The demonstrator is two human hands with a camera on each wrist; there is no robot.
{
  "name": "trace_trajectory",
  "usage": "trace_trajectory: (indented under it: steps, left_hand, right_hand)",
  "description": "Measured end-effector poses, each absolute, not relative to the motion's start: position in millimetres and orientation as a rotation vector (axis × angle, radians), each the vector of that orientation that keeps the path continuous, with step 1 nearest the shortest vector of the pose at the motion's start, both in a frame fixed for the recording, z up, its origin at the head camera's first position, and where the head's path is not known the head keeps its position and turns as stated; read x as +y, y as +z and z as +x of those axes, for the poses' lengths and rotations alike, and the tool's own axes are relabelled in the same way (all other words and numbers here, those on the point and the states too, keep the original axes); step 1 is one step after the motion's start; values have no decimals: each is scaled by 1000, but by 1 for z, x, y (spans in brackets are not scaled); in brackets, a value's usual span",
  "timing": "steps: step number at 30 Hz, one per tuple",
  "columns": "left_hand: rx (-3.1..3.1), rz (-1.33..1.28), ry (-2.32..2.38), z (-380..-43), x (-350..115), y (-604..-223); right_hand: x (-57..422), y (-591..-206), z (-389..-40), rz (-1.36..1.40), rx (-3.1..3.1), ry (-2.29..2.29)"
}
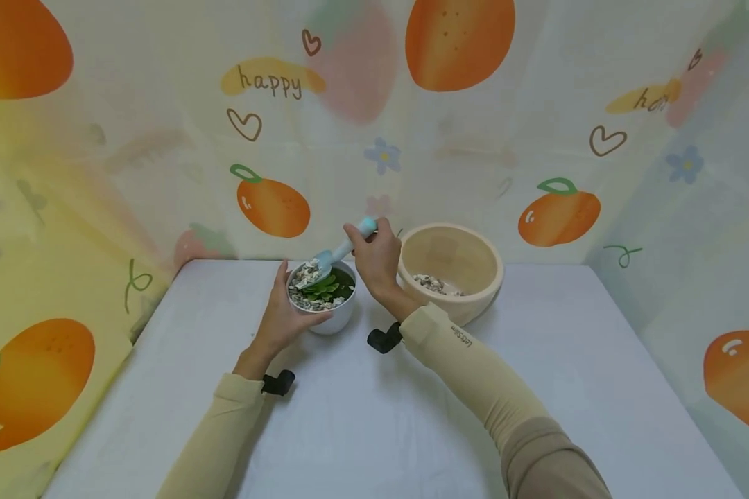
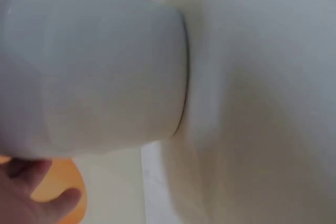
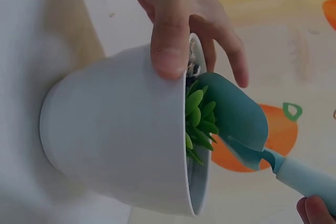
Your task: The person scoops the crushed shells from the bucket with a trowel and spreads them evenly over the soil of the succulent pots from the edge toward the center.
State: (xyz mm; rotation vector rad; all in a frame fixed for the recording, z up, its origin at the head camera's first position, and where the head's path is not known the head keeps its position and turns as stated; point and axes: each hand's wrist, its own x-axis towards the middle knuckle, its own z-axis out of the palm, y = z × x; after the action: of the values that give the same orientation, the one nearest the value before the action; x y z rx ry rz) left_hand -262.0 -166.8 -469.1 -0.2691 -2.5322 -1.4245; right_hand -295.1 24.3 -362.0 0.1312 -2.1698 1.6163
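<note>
A white flower pot point(image 1: 333, 322) stands on the table, with a green succulent point(image 1: 322, 287) and pale pebbles point(image 1: 302, 274) inside its rim. My left hand point(image 1: 282, 315) holds the pot from the left; in the right wrist view its thumb point(image 3: 170, 51) presses the outer wall near the rim. With my right hand point(image 1: 377, 258) I grip the handle of a light blue trowel point(image 1: 343, 248). Its scoop point(image 3: 239, 111) slants down over the pot, beside the succulent leaves, with pebbles on and around it. The left wrist view shows mostly the pot's side point(image 2: 100, 72).
To the right of the pot sits a large beige tub point(image 1: 452, 242), with some pebbles point(image 1: 437, 284) on its bottom. The white-covered table point(image 1: 374, 430) meets a fruit-printed cloth wall point(image 1: 449, 159) behind both containers.
</note>
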Motion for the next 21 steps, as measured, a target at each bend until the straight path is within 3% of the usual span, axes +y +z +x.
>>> trace_trajectory:
  steps: [9,21]
  left_hand:
    - [-2657,-372,-1590,-275,-184,-464]
    - [-2536,-288,-1567,-265,-172,-470]
  right_hand:
    - [25,-363,-297,74,-2163,1626]
    - [26,-362,-294,86,-2155,1579]
